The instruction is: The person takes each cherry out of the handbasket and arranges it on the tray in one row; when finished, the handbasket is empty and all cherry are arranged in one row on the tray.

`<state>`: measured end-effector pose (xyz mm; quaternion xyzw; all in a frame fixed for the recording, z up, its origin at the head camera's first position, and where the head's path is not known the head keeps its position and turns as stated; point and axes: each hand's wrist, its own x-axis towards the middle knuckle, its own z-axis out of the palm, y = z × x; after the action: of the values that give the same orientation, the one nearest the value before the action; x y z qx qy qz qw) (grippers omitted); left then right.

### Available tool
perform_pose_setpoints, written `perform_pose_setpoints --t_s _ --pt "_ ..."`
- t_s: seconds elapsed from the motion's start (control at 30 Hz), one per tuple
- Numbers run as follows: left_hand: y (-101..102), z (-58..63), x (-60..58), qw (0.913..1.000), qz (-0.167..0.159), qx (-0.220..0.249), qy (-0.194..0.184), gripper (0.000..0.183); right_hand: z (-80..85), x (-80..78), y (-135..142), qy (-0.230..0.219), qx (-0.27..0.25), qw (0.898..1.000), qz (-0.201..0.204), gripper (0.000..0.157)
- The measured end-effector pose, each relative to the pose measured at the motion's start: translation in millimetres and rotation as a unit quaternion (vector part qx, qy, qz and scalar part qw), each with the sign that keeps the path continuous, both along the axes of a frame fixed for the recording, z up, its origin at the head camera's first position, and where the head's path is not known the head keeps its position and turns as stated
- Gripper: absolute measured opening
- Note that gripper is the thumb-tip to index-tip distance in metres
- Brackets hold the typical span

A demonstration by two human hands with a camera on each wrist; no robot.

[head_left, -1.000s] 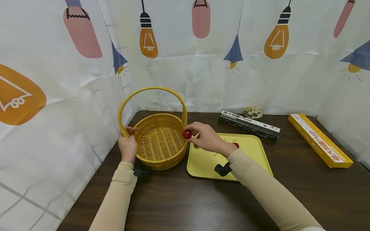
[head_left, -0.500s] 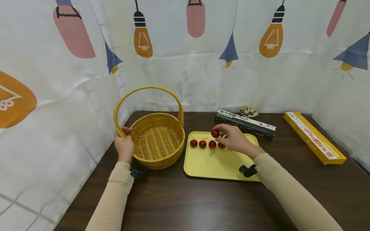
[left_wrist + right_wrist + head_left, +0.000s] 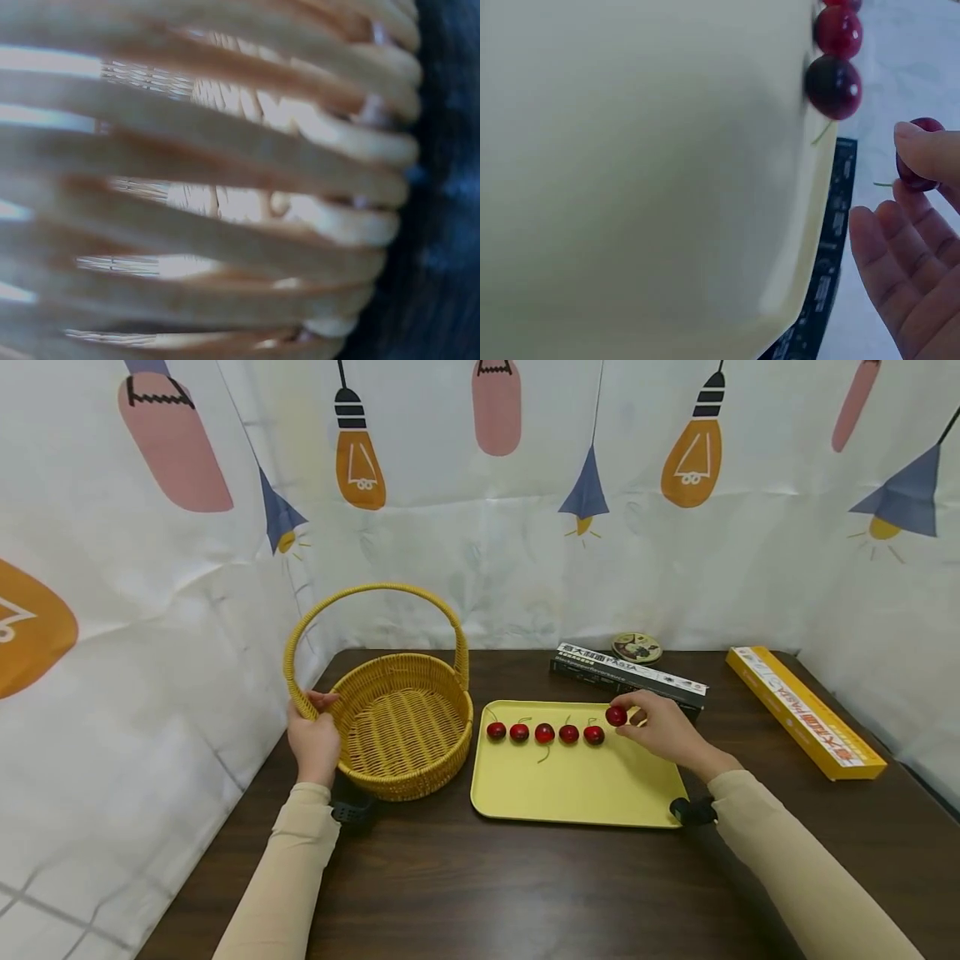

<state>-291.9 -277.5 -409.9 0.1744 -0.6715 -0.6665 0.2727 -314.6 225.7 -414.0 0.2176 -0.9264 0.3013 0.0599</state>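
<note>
My left hand (image 3: 313, 743) grips the yellow wicker basket (image 3: 405, 787) at its left rim, where the tall handle (image 3: 375, 589) joins. Nothing lies inside the basket. Its blurred weave (image 3: 187, 150) fills the left wrist view, where the hand is hidden. A dark red cherry (image 3: 616, 716) is pinched between thumb and fingertips of my right hand (image 3: 663, 727), over the back right part of a yellow tray (image 3: 570, 789). Several cherries (image 3: 544, 734) with stems lie in a row along the tray's back. In the right wrist view, a thin green stem (image 3: 883, 184) shows beside the held cherry.
Behind the tray lies a black pasta box (image 3: 626, 675), with a round patterned tin or coaster (image 3: 637, 647) behind it. A yellow pasta box (image 3: 806, 714) lies at the right. White printed cloth (image 3: 517, 577) hangs along the back and left of the dark table (image 3: 465, 877).
My right hand has moved right with the cherry, from beside the basket's rim to the right end of the row. The left hand keeps its grip, and the head view has turned slightly right.
</note>
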Motion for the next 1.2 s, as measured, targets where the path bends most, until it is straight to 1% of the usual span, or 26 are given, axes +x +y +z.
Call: perform_pose_setpoints --t_s 0.07,0.2,0.3,0.57,0.73,0.9,1.07,1.2 --pt "0 0.3 0.3 1.0000 -0.001 0.002 -0.002 0.035 -2.6 0.6 5 -0.008 0.009 1.000 -0.006 0.037" --pt "0 1.5 1.3 1.0000 -0.004 0.001 -0.003 0.035 -4.5 2.5 11 -0.027 0.021 0.999 -0.004 0.038" --pt "0 0.9 2.1 1.0000 -0.004 -0.001 -0.001 0.035 -3.9 2.9 11 -0.039 0.035 0.999 0.010 0.038" --pt "0 -1.3 1.2 1.0000 0.000 -0.008 0.001 0.035 -0.5 3.7 15 -0.082 0.084 0.993 0.015 0.037" --pt "-2 -1.3 0.6 0.9999 -0.001 -0.011 0.006 0.035 2.4 4.7 19 -0.076 0.097 0.992 0.022 0.035" --pt "-4 -0.6 0.9 1.0000 -0.001 -0.009 0.002 0.034 -2.4 4.3 16 -0.066 0.092 0.993 0.031 0.037" --pt "-2 -0.6 1.3 1.0000 -0.001 -0.005 -0.005 0.034 -6.6 4.7 13 -0.060 0.100 0.993 0.027 0.038" --pt "0 -0.5 1.1 1.0000 -0.002 -0.003 0.000 0.035 -8.6 5.0 13 -0.057 0.101 0.993 0.026 0.039"
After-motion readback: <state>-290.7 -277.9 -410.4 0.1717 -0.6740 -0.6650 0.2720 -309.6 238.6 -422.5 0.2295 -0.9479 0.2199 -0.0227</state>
